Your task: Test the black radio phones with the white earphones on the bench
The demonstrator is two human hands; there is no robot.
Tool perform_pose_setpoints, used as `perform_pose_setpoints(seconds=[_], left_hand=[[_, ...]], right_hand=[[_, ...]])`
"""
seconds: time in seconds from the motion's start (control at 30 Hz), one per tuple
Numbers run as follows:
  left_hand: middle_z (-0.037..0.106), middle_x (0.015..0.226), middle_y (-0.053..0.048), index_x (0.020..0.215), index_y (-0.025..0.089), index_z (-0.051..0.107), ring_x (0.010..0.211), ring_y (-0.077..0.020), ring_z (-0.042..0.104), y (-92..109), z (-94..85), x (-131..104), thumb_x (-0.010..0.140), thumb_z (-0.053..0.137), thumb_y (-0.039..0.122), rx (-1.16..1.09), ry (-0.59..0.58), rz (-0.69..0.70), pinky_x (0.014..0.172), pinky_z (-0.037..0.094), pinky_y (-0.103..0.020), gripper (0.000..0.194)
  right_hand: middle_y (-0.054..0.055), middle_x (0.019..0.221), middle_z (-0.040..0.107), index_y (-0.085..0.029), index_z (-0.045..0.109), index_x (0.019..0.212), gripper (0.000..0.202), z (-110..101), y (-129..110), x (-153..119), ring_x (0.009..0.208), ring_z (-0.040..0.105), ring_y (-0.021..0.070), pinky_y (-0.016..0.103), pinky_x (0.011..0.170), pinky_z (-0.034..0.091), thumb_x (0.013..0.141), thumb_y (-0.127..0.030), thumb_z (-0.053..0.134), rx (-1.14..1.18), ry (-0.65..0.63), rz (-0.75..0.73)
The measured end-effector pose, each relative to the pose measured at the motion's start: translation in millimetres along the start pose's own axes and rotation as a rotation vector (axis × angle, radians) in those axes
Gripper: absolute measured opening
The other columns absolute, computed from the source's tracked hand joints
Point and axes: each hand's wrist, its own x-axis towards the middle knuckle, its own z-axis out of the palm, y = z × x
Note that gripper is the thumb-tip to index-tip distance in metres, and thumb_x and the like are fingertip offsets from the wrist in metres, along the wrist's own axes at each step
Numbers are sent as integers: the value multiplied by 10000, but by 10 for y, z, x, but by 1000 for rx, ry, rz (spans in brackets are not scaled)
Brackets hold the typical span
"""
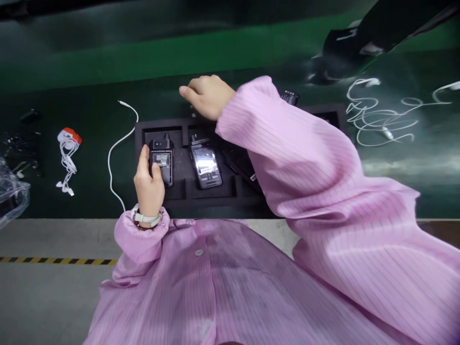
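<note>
My left hand (149, 189) grips a black handheld radio (166, 178) by its left side, thumb over its lower front. The radio's back is uncovered and metal card slots show in the battery bay. It sits in the left compartment of a black foam tray (215, 200). Beyond the tray's far edge is my right hand (208, 96), back upward and fingers curled under; whatever is in them is hidden. A tiny pale piece (193, 115) lies just below it. A second radio (206, 165) rests screen up in the middle compartment. Another black device (242, 167) is partly hidden by my right sleeve.
A white cable (110, 165) lies left of the tray. Farther left are a bundled white cable (66, 163) with an orange-red piece and a clear plastic bag (14, 191). A black battery (289, 97) lies behind my sleeve. Tangled white cables (384, 120) and someone's dark sleeve (373, 33) are right.
</note>
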Motion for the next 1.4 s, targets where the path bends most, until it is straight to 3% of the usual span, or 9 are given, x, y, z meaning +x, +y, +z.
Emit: perform_pose_setpoints(seconds=[0.17,0.27,0.33,0.43,0.57,0.77,1.03,1.4], left_hand=[[718,1311,-182,1272,115,659,1263,-255,676,159,-111,-279,1001,471,213,281,74,137,1083,553,-400,344],[745,1233,-183,1200,105,683,1199,-258,704,161,-99,-386,992,489,181,344,123,209,1048,562,-397,294],[746,1223,-190,1159,101,704,1183,-263,708,134,-79,-414,985,498,169,354,145,232,1035,564,-398,278],[741,1231,-200,1131,95,729,1174,-274,708,103,-62,-424,978,510,165,350,139,239,1031,565,-409,276],[742,1220,-196,1117,95,745,1142,-277,715,101,-60,-429,967,528,161,372,134,263,1010,579,-413,272],[743,1198,-216,1109,67,749,1109,-283,720,100,-51,-432,959,535,146,407,139,294,977,600,-421,273],[727,1231,-214,1167,74,733,1144,-287,702,86,-39,-451,963,532,161,416,117,296,994,591,-431,299],[719,1254,-185,1201,111,723,1168,-281,688,79,-24,-468,972,526,188,387,101,245,1020,572,-436,311]], right_hand=[[153,1276,661,-166,640,1184,268,181,1,-422,1233,564,330,525,1134,409,1006,-252,459,-15,-27,-274],[178,1371,605,-126,561,1353,411,455,-87,-516,1278,525,351,560,1120,427,964,-256,560,-22,-127,-479],[202,1435,549,-105,479,1448,576,619,-175,-504,1308,489,373,585,1096,438,922,-265,648,-42,-190,-534],[218,1462,509,-92,418,1502,717,759,-270,-439,1330,454,385,597,1083,438,876,-252,728,-69,-272,-535],[196,1425,532,-117,474,1464,666,802,-260,-374,1340,436,365,588,1118,411,879,-277,749,-37,-316,-507],[162,1389,536,-194,524,1402,574,842,-188,-331,1322,427,380,643,1080,405,878,-297,734,-1,-324,-522],[153,1360,587,-180,573,1347,426,764,-214,-297,1276,464,367,608,1066,413,924,-214,534,-19,-338,-513],[124,1313,539,-225,559,1361,479,898,-233,-326,1261,452,357,623,1054,389,888,-221,634,-32,-305,-442]])
